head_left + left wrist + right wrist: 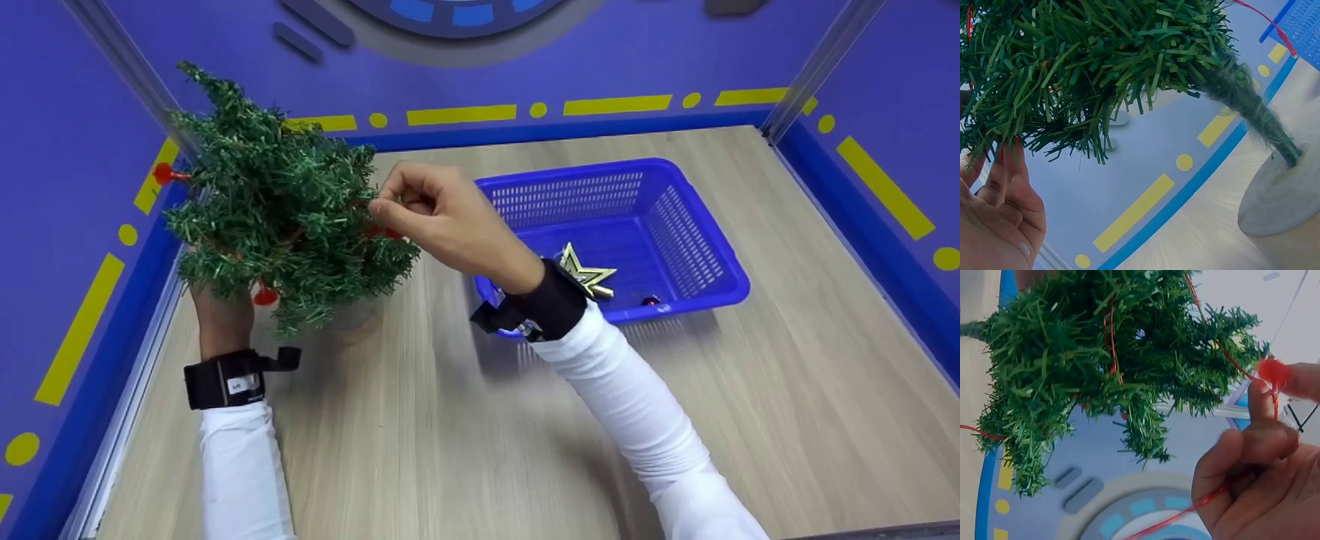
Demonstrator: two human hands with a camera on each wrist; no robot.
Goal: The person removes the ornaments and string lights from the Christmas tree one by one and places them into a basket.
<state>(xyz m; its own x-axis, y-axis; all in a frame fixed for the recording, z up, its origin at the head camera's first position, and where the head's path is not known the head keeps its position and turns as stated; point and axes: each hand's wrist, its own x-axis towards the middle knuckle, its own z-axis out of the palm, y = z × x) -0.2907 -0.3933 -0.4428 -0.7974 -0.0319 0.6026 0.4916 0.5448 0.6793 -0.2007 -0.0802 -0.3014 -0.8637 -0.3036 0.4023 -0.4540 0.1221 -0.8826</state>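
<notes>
A small green artificial Christmas tree stands at the left, its grey round base showing in the left wrist view. A thin red string runs through its branches, with red bulb-like pieces along it. My right hand, at the tree's right side, pinches the string by a fuzzy red piece between thumb and fingertips. More string trails below that palm. My left hand reaches up under the left branches, fingertips among the needles, with red showing between them; the branches partly hide it.
Right of the tree stands a blue plastic basket, holding a gold star and a small dark red ornament. Blue-purple panels with yellow markings wall the wooden table at the back and sides.
</notes>
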